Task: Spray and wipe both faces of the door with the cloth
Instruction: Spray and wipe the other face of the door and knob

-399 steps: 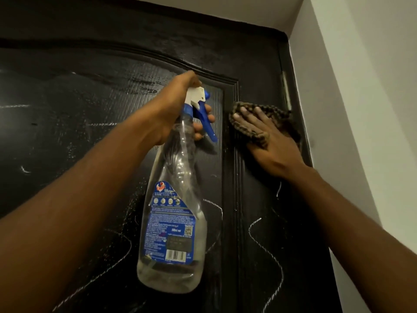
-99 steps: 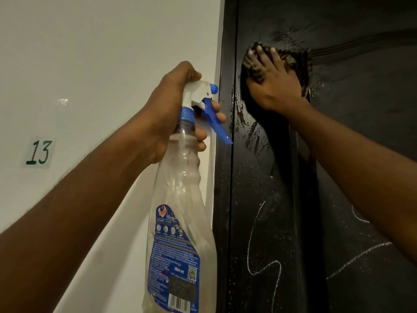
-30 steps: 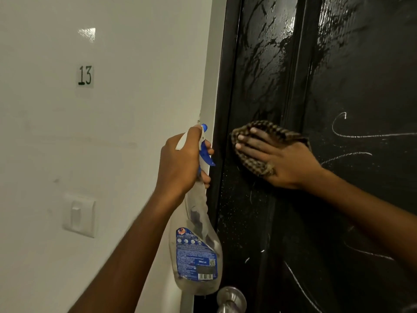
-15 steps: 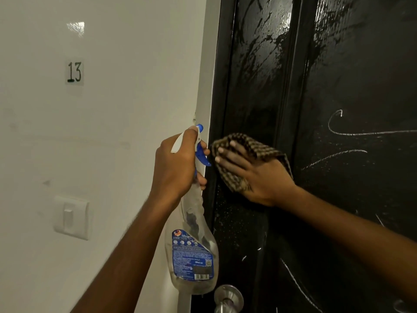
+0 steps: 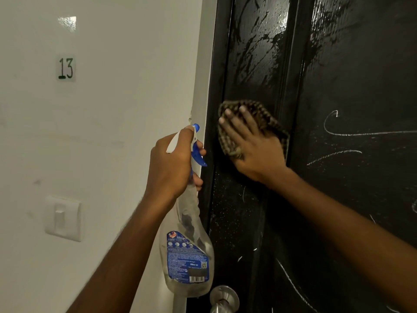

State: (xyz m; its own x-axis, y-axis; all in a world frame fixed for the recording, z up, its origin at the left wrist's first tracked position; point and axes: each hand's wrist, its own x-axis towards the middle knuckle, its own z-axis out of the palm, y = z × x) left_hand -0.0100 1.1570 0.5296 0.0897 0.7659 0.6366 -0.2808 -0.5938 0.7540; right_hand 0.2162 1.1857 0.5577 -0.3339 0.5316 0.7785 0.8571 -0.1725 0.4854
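The black door (image 5: 338, 199) is filling the right side, glistening wet toward the top and carrying chalk scribbles lower down. The white wall (image 5: 112, 132) is taking up the left. The spray bottle (image 5: 187, 256) is hanging upright just beside the door's edge, with the left hand (image 5: 171, 163) gripping its neck and trigger. The right hand (image 5: 255, 147) is pressing, fingers straight, on the checked cloth (image 5: 266, 118), which is lying flat against the door's left panel. A light switch (image 5: 63, 219), a metal knob (image 5: 223, 298) and a "13" label (image 5: 66, 68) are showing too.
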